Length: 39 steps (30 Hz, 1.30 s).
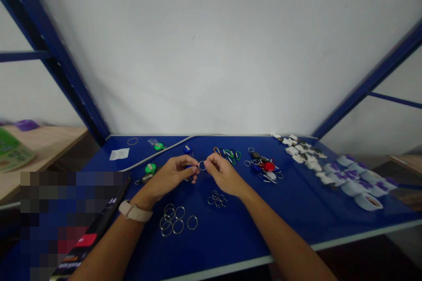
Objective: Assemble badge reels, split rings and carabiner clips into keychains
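Right fingertips [207,163] are pinched together on a small steel split ring [202,165], which sits right between the 2 hands. Left fingertips [195,167] are together too, closed on a little blue piece [190,167]. It's mostly hidden, so I can't tell what it is or whether it's on the ring. The left hand [171,176] is just left of the ring and the right hand [224,175] just right, with 1 pale band [135,210] on the left wrist.

Below the ring, toward the left, lie about 8 big rings [173,221], overlapping so the count's iffy. Straight below are about 6 smaller tangled rings [216,199]. Up and right are about 5 colored carabiners [227,154], then a heap of keychains with a red tag [263,167]. Farther right are lots of white pieces [303,151] and about 7 white rolls with purple print [356,182], too overlapped to count well. Left of the ring are 2 green tags [150,168] and 1 black phone [89,228], partly blurred out and cut off by the frame.
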Motion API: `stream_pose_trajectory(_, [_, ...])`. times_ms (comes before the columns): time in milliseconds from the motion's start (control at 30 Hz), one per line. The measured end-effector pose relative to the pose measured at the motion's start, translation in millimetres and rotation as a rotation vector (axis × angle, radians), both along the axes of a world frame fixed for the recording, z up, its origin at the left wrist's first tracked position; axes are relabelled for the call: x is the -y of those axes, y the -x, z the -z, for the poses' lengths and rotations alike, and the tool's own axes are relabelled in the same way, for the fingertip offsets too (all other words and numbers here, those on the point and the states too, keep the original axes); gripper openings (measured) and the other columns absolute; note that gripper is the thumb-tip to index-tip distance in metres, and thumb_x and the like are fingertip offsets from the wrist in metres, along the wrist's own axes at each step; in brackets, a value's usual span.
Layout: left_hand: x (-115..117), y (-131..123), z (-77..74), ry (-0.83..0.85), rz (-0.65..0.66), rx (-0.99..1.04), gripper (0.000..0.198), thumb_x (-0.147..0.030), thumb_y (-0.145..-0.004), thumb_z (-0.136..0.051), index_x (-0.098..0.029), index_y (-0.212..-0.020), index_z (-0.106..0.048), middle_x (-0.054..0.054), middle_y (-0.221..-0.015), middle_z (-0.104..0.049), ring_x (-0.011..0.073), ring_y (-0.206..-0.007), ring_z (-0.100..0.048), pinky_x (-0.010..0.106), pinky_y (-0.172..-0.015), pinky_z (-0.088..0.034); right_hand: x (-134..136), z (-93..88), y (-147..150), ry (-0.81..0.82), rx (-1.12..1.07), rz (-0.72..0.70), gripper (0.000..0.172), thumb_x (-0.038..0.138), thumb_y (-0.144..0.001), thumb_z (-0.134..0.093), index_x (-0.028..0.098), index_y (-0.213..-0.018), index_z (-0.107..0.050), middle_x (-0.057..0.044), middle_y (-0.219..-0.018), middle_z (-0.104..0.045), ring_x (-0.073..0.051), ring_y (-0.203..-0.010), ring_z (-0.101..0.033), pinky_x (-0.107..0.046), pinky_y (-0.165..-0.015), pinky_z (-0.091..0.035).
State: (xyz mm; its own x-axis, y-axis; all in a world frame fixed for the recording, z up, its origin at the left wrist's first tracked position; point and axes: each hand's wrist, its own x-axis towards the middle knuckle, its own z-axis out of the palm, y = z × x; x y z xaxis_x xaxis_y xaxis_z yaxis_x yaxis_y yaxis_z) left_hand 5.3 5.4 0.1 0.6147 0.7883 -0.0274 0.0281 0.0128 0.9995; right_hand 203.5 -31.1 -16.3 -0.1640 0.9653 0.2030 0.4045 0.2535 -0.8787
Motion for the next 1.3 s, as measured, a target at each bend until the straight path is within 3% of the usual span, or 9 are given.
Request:
stream_pose_trajectory(167, [1, -1, -1.3, -0.006, 0.016, -0.013, 0.027, -0.038, -0.080, -0.072, -0.015, -0.094, -0.068, 0.002, -0.074, -0.069, 0.0158, -0.071, -0.064, 0.029, -0.071, -0.048, -1, -0.2, 0, 0.023, -0.005, 0.001, 0.029, 0.044, -0.097, -0.047, 0.019, -0.085, -0.052, 0.003, -0.070, -0.047, -0.012, -0.061, -0.042, -0.026, -0.060, -0.037])
stream_pose_trajectory(367, [3, -3, 1.7, -0.003, 0.004, -0.025, 0.028, -0.043, -0.083, -0.068, -0.015, -0.080, -0.066, 0.002, -0.075, -0.066, 0.0149, -0.067, -0.062, 0.028, -0.065, -0.049, 0, 0.9, 5, 0.037, 0.013, -0.013, 0.026, 0.040, -0.097, -0.048, 0.018, -0.083, -0.052, 0.004, -0.068, -0.047, -0.011, -0.059, -0.042, -0.025, -0.056, -0.035])
stream_pose_trajectory(500, [3, -5, 3.2, 0.074, -0.061, -0.041, 0.026, -0.039, -0.080, -0.069, -0.015, -0.072, -0.064, 0.000, -0.065, -0.062, 0.0130, -0.056, -0.058, 0.026, -0.056, -0.047, 3, -0.9, 5, -0.152, 0.104, 0.009, 0.017, 0.033, -0.097, -0.051, 0.018, -0.090, -0.056, 0.002, -0.072, -0.055, -0.012, -0.061, -0.048, -0.025, -0.059, -0.039])
stream_pose_trajectory(633, [3, -6, 1.9, 0.132, -0.109, -0.027, 0.020, -0.033, -0.074, -0.068, -0.015, -0.067, -0.063, 0.000, -0.061, -0.061, 0.0125, -0.051, -0.056, 0.026, -0.050, -0.047, 6, -7.0, 1, -0.392, 0.295, -0.126, 0.015, 0.025, -0.099, -0.050, 0.019, -0.101, -0.064, -0.004, -0.089, -0.064, -0.015, -0.076, -0.058, -0.029, -0.074, -0.045])
stream_pose_trajectory(800, [5, -6, 1.3, 0.196, -0.108, -0.046, 0.018, -0.030, -0.072, -0.067, -0.015, -0.063, -0.064, 0.001, -0.059, -0.061, 0.0122, -0.048, -0.054, 0.025, -0.046, -0.046, 7, -9.1, -2, -0.501, 0.541, -0.214, 0.018, 0.021, -0.101, -0.047, 0.018, -0.100, -0.065, -0.006, -0.095, -0.069, -0.018, -0.091, -0.062, -0.033, -0.085, -0.043])
stream_pose_trajectory(1033, [2, -3, 3.0, 0.339, -0.114, -0.009, 0.016, -0.027, -0.073, -0.066, -0.016, -0.061, -0.066, 0.001, -0.058, -0.060, 0.0127, -0.049, -0.052, 0.025, -0.046, -0.044, 9, -8.4, 1, -0.636, 0.761, -0.234, 0.024, 0.022, -0.103, -0.043, 0.015, -0.101, -0.065, -0.009, -0.092, -0.069, -0.019, -0.086, -0.062, -0.034, -0.079, -0.041])
stream_pose_trajectory(1300, [1, -2, 1.3, 0.461, -0.112, 0.057, 0.018, -0.028, -0.073, -0.067, -0.015, -0.061, -0.065, 0.001, -0.058, -0.058, 0.0123, -0.051, -0.052, 0.024, -0.047, -0.042, 9, -2.8, 6, -0.767, 0.856, -0.211, 0.028, 0.014, -0.103, -0.036, 0.015, -0.099, -0.064, -0.009, -0.089, -0.066, -0.020, -0.081, -0.059, -0.036, -0.074, -0.039])
